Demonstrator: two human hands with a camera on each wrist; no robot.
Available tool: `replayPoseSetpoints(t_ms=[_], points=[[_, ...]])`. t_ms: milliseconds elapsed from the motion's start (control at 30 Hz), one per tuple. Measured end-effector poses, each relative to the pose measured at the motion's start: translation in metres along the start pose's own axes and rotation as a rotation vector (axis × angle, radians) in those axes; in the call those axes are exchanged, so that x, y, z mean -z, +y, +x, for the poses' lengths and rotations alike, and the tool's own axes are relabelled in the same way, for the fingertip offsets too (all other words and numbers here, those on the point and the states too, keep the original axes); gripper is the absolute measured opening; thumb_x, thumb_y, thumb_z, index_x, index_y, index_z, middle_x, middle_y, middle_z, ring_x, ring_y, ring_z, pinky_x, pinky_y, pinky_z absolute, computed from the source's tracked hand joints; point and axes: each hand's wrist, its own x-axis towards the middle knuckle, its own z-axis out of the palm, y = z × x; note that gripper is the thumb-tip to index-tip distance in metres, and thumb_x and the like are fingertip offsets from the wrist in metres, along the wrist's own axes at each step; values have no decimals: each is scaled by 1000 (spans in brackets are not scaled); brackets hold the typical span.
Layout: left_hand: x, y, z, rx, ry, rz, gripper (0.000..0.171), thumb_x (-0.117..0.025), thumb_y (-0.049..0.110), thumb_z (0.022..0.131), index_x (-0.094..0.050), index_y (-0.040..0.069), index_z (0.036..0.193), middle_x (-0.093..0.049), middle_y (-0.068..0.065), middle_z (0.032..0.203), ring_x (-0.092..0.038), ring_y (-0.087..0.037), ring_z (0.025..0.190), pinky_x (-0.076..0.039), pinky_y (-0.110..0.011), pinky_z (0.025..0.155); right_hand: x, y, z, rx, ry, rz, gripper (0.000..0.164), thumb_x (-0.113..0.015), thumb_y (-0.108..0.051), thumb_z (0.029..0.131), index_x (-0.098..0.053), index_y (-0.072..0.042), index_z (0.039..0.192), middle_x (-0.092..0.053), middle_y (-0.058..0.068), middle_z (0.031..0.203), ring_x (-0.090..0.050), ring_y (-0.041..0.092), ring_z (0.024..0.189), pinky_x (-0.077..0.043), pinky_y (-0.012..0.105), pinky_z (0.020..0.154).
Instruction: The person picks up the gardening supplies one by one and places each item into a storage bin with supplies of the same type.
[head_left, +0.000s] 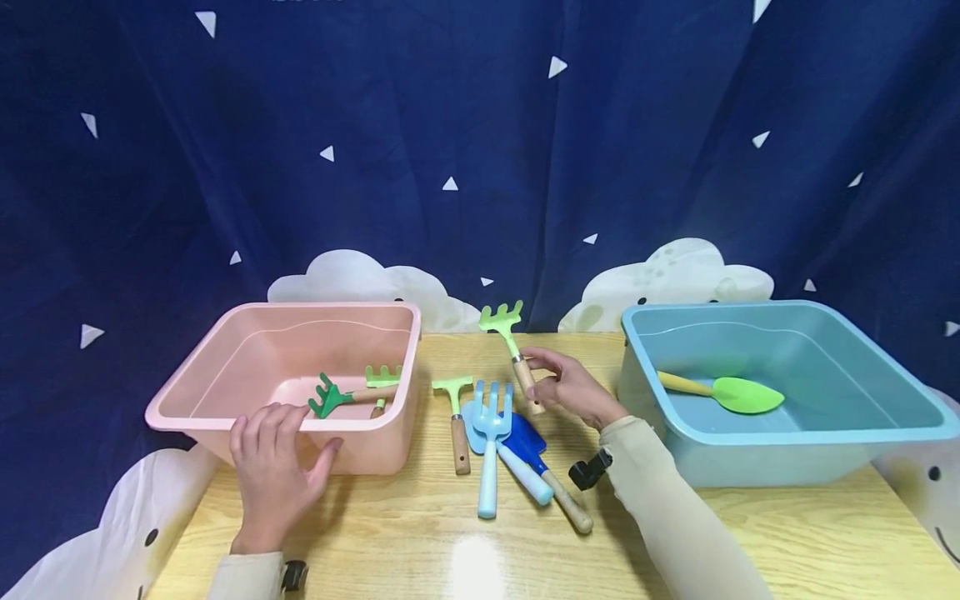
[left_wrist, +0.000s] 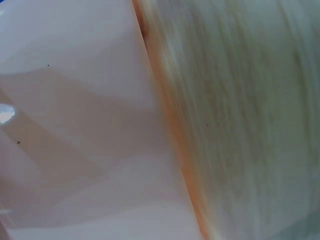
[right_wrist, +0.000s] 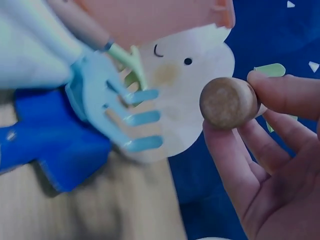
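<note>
My right hand (head_left: 573, 390) pinches the wooden handle of a light green toy hand rake (head_left: 501, 318), tines pointing up and away. The butt of its handle (right_wrist: 223, 104) faces the camera in the right wrist view, between thumb and fingers. My left hand (head_left: 272, 471) grips the near rim of the pink bin (head_left: 206, 423), fingers over the edge and thumb outside. Inside that bin lie a dark green rake (head_left: 330, 397) and another light green rake (head_left: 384, 377). Only the bin's wall and the table show in the left wrist view.
Between the bins lie a light green hoe-like tool (head_left: 459, 433), a light blue fork (head_left: 491, 427) over another light blue tool (head_left: 528, 475), and a blue shovel (head_left: 527, 437). A teal bin (head_left: 787, 437) on the right holds a green trowel (head_left: 746, 396). A dark blue curtain (head_left: 480, 125) hangs behind.
</note>
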Motion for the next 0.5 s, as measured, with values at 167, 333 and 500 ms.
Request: replayPoseSetpoints(t_ms=[167, 333, 500], points=[[0, 0, 0, -1, 5, 0, 62, -56, 57, 90, -61, -1, 113, -60, -21, 107, -48, -39, 109, -15, -41, 120, -3, -22, 5, 35, -25, 13, 66, -61, 1, 89, -43, -17, 149, -49, 21, 143, -69, 32, 96, -57, 32, 75], [0, 0, 0, 4, 5, 1, 63, -56, 58, 90, -61, -1, 113, -60, -20, 108, -48, -39, 110, -15, -41, 121, -2, -38, 12, 72, -44, -30, 65, -63, 1, 89, -43, -15, 149, -47, 22, 145, -70, 21, 89, -58, 32, 74], [1, 1, -1, 17, -12, 2, 64, -55, 58, 90, -61, -1, 113, -59, -21, 109, -48, -39, 110, -16, -42, 120, -1, -54, 18, 102, -71, -67, 64, -62, 3, 89, -43, -15, 148, -48, 21, 146, -69, 20, 89, -58, 31, 75]])
